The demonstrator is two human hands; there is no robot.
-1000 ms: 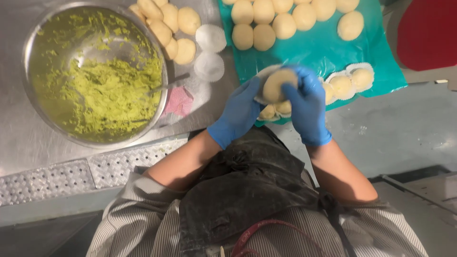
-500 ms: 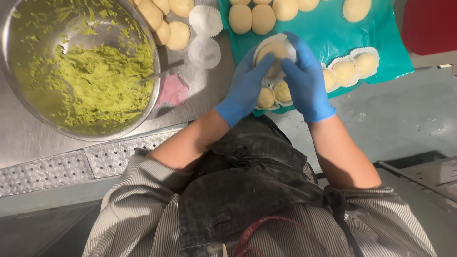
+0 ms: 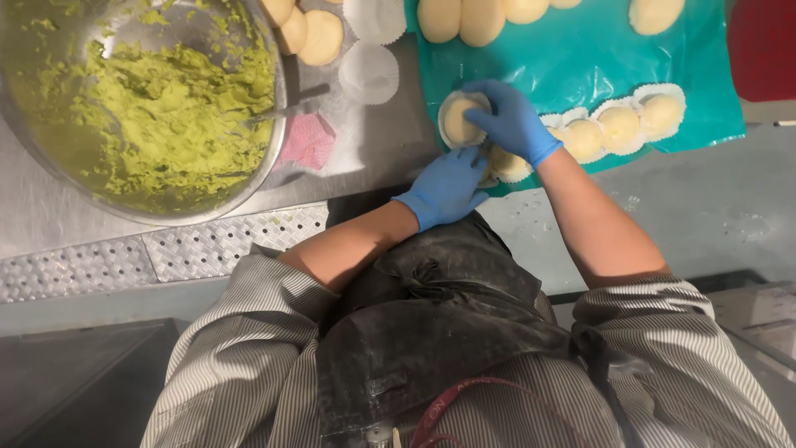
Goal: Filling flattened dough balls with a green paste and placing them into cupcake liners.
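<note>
My right hand (image 3: 507, 123), in a blue glove, holds a pale dough ball in a white paper cup (image 3: 458, 120) down on the teal sheet (image 3: 580, 58). My left hand (image 3: 446, 189), also gloved in blue, rests just below it at the sheet's near edge, fingers loosely curled with nothing visibly in them. Beside the right hand runs a row of dough balls in paper cups (image 3: 618, 126). Plain dough balls (image 3: 464, 18) lie along the far edge of the sheet.
A large steel bowl of green paste (image 3: 157, 108) with a spoon handle (image 3: 286, 112) sits at the left on the metal counter (image 3: 75, 220). Empty white paper cups (image 3: 369, 73), bare dough discs (image 3: 319, 37) and a pink cloth (image 3: 308, 143) lie between bowl and sheet. A red object (image 3: 763, 50) is at the right.
Both hands held the cupped dough ball up together; now the right hand has lowered it onto the teal sheet and the left hand has come away toward my body.
</note>
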